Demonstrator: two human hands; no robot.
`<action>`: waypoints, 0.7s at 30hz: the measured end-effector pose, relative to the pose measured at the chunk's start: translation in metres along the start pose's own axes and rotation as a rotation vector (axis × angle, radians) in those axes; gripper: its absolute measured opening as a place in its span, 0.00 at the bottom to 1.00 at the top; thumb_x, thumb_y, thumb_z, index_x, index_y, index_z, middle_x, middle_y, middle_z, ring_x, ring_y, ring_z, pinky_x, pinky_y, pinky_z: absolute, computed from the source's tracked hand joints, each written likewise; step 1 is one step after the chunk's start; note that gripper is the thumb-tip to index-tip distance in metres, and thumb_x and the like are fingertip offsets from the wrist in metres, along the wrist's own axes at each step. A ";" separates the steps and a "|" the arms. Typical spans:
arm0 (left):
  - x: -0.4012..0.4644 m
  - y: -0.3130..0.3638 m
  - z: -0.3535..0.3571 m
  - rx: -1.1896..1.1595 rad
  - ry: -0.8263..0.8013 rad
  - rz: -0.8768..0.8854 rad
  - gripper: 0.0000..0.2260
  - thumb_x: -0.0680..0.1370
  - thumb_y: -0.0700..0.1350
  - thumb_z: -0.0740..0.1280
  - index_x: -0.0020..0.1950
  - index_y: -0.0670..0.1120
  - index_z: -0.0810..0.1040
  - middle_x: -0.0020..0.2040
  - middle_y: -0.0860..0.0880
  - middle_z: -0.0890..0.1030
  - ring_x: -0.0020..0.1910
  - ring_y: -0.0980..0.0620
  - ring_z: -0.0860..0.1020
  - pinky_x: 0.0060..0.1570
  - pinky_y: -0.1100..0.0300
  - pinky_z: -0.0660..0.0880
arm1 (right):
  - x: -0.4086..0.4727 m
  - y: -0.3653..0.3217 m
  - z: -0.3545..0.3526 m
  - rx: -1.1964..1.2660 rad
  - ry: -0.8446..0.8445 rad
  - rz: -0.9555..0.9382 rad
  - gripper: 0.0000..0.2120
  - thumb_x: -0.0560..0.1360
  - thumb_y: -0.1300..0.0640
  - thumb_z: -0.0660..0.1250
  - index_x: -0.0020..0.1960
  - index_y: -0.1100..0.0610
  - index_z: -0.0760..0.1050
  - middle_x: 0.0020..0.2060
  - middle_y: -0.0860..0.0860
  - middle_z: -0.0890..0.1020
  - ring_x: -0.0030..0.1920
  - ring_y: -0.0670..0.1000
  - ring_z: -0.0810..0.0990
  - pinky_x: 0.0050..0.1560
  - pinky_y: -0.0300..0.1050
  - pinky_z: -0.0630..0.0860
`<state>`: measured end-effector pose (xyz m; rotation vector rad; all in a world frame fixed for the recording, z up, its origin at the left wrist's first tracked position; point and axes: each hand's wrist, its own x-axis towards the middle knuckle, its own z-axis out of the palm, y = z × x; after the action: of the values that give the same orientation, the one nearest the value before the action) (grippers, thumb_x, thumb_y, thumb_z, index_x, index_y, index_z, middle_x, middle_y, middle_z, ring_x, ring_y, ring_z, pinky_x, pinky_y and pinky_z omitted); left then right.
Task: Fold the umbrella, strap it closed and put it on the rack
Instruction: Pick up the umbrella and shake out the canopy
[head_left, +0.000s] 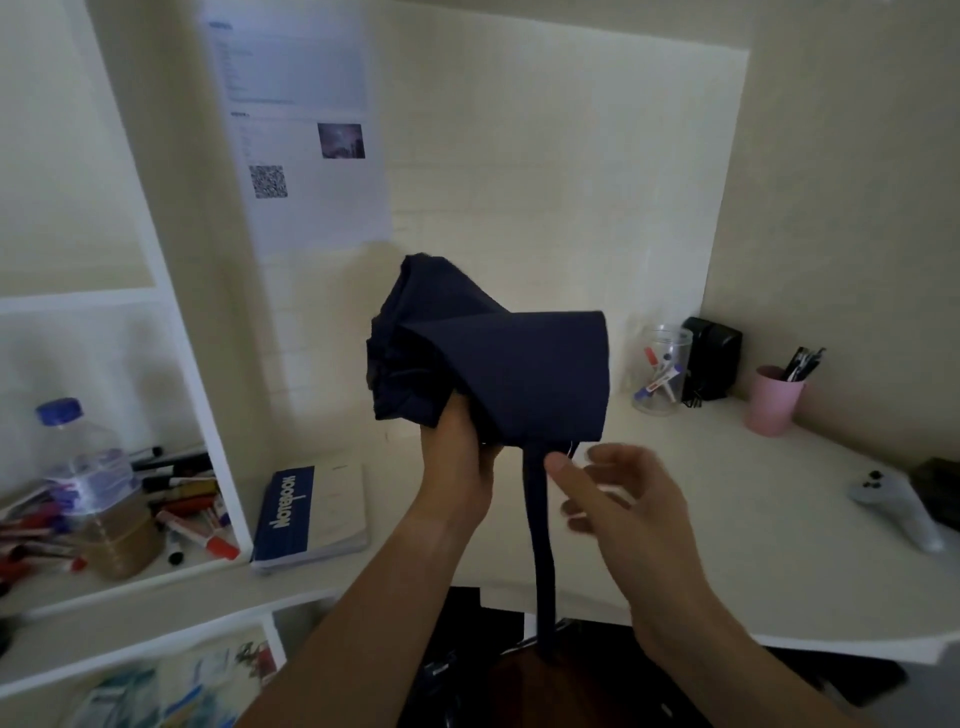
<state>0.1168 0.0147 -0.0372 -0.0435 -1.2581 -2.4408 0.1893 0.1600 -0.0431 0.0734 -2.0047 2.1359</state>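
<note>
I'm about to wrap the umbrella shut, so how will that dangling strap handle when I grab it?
The strap is probably floppy: it hangs straight down from the umbrella, gripped by the left hand. It looks thin and light, so it may swing away from the open right hand. The loose canopy fold will likely sag too.

Matt navy cloth umbrella (498, 364) with a dangling fabric strap (540, 545), smooth white matt desk (727, 545) at 4 o'clock, clear glossy plastic bottle (93, 467) at 9 o'clock, pink matt plastic cup (773, 405), paper notebook (311, 512)
</note>
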 end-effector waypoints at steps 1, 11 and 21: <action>0.001 0.001 0.001 0.071 0.000 0.025 0.07 0.82 0.42 0.64 0.55 0.51 0.81 0.49 0.48 0.86 0.47 0.49 0.83 0.44 0.51 0.80 | 0.002 -0.002 -0.001 -0.108 0.099 -0.137 0.18 0.68 0.48 0.78 0.51 0.51 0.76 0.43 0.48 0.83 0.39 0.45 0.82 0.42 0.42 0.78; 0.022 0.026 0.024 0.660 -0.029 0.184 0.15 0.74 0.52 0.72 0.60 0.55 0.78 0.50 0.54 0.86 0.50 0.53 0.84 0.55 0.46 0.81 | 0.064 0.004 0.027 -0.294 -0.105 -0.173 0.31 0.61 0.45 0.82 0.59 0.51 0.73 0.49 0.44 0.83 0.44 0.44 0.85 0.47 0.47 0.83; 0.071 0.052 0.020 1.277 -0.454 0.062 0.45 0.63 0.45 0.84 0.75 0.54 0.65 0.64 0.54 0.76 0.62 0.49 0.76 0.63 0.51 0.76 | 0.091 0.027 0.026 0.368 -0.173 0.237 0.11 0.73 0.74 0.59 0.51 0.66 0.76 0.43 0.60 0.81 0.38 0.57 0.79 0.39 0.53 0.78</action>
<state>0.0663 -0.0195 0.0296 -0.2725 -2.6875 -1.2007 0.0928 0.1436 -0.0509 0.0835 -1.7518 2.7154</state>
